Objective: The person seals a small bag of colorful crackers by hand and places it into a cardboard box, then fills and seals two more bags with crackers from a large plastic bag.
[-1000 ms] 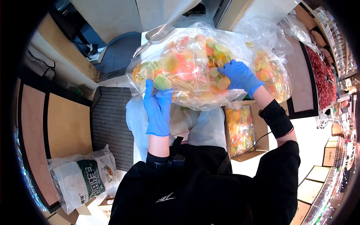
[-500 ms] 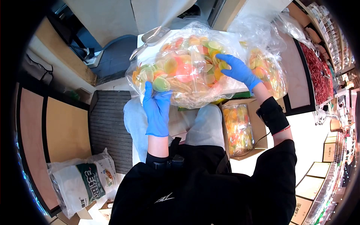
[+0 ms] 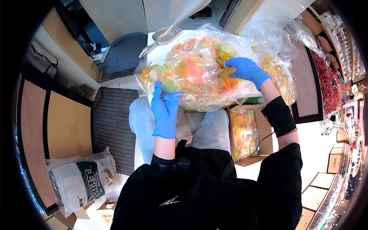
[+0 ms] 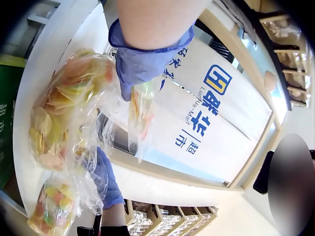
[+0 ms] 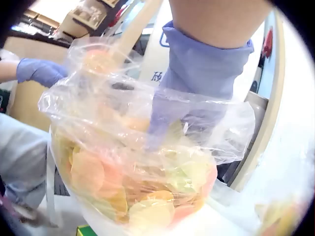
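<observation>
I hold a large clear plastic bag [image 3: 199, 73] full of round yellow, green, orange and pink chips above my lap. My left hand [image 3: 165, 109], in a blue glove, is at the bag's near left side and pinches a fold of its plastic [image 4: 139, 105]. My right hand [image 3: 247, 71], also gloved, grips the bag's upper right side with curled fingers. In the right wrist view the right hand [image 5: 197, 93] shows through the crumpled plastic above the chips [image 5: 133, 182]. The left hand [image 5: 39, 71] shows at the far side.
A second bag of chips [image 3: 281, 78] lies to the right. A cardboard box [image 3: 266, 132] by my right knee holds another. A metal scoop [image 3: 163, 36] lies on the white counter [image 3: 153, 53]. A white sack [image 3: 84, 180] sits on the floor. Red chillies [image 3: 326, 78] fill a tray.
My right hand has shifted up along the bag's right side and its fingers have curled into the plastic. The bag has turned slightly. The left hand has stayed in place.
</observation>
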Demonstrator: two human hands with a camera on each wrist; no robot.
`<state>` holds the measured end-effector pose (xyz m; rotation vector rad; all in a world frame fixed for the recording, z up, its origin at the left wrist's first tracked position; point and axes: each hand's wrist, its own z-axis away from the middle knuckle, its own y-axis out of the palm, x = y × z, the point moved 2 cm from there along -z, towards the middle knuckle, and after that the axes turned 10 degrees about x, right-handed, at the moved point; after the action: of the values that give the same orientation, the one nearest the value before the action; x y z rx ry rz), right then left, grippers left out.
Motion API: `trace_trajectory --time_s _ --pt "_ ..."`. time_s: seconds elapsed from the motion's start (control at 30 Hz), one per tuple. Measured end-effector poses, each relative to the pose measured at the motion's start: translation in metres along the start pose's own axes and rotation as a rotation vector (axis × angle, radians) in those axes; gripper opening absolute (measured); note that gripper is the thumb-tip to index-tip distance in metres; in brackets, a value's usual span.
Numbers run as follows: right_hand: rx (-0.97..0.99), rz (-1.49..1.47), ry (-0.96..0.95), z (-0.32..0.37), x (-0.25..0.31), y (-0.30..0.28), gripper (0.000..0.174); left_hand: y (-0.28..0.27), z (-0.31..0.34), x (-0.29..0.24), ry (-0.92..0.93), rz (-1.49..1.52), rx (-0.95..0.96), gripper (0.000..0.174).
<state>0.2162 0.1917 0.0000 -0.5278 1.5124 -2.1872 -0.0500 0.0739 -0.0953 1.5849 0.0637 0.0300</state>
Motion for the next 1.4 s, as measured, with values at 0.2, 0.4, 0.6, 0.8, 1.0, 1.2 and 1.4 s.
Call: trace_trajectory --time_s 0.2,0.4,0.6,0.8,1.0,1.2,1.4 --pt "-0.412 -0.971 0.007 -0.002 0.008 -0.024 0.043 0.003 0.001 0.001 0.034 -0.021 0.019 0.047" --pt "-0.259 -1.456 0.06 0.024 0.063 -0.043 0.064 0.0 -0.001 0.004 0.17 -0.077 -0.031 0.046" --pt "-0.067 -1.655 -0.096 0.018 0.081 -0.017 0.06 0.012 0.005 0.016 0.168 -0.062 -0.025 0.044" --pt "-0.081 -1.418 -0.11 0.026 0.099 -0.022 0.047 0.011 0.005 0.018 0.152 -0.078 -0.011 0.04" --pt "-0.095 -1.258 -0.074 0.026 0.099 -0.016 0.051 0.008 0.005 0.032 0.057 -0.094 0.048 0.037" --pt "-0.224 -1.393 -0.124 0.021 0.099 0.01 0.045 0.0 0.005 0.038 0.006 -0.186 -0.078 0.036" --pt "-0.196 -1.436 -0.111 0.013 0.086 0.027 0.048 0.015 0.008 0.039 -0.11 -0.106 -0.074 0.036"
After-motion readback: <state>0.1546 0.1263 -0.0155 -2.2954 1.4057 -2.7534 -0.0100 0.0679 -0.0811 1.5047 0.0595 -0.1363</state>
